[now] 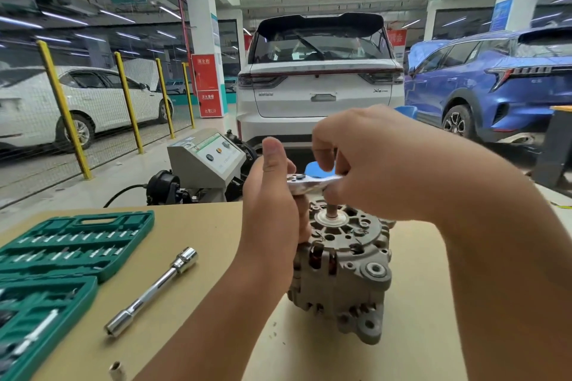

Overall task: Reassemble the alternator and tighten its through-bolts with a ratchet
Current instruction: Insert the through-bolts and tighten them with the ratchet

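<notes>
A grey cast alternator (343, 269) stands on the tan table (414, 303) with its shaft pointing up. Above its top a shiny ratchet (312, 183) lies level, its head at the left. My left hand (272, 210) curls round the ratchet head and the extension below it, thumb raised. My right hand (368, 164) grips the ratchet handle from above, fingers folded over it. The socket under the ratchet is hidden behind my left hand.
An open green socket set case (58, 260) lies at the table's left. A chrome extension bar with a socket (151, 291) lies beside it, and a small loose socket (117, 370) sits at the front edge. A grey test machine (204, 158) and parked cars stand beyond the table.
</notes>
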Available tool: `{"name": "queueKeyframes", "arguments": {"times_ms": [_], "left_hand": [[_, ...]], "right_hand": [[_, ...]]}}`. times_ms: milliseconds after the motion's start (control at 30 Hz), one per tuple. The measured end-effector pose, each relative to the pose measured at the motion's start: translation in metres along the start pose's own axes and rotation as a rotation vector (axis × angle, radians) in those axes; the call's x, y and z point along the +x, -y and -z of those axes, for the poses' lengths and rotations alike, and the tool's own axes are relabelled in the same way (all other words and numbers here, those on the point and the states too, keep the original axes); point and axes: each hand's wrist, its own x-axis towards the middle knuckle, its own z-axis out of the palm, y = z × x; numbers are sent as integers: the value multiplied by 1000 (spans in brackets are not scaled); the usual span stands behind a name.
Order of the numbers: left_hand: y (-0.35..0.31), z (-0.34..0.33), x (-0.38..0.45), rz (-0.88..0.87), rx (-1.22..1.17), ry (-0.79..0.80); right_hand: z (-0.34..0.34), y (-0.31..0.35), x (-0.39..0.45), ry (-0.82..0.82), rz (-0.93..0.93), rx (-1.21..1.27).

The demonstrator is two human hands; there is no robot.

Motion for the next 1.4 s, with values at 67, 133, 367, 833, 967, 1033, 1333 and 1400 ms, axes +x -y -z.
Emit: {"name": "queueKeyframes", "arguments": {"times_ms": [67,133,367,833,967,1033,1333,1400], "left_hand": [[0,-1,1,-39,39,-10],[0,-3,0,-79,87,-18],[1,-4,-2,-74,111,18],[-7,-2,1,83,13,4],[-2,-2,2,71,-19,-51],[-1,-2,0,48,-30,-23],[-3,-2,0,109,-32,10],[-1,-1,0,91,-35,-18]], "right_hand": [[3,7,-4,91,45,46],[7,13,-7,150,72,64],[-4,-4,5,4,7,8],[2,-7,2,15,29,44],[11,3,-9,85,93,82],[14,6,-11,105,107,99],[8,2,-5,105,52,62],[11,3,-7,121,63,104]]}}
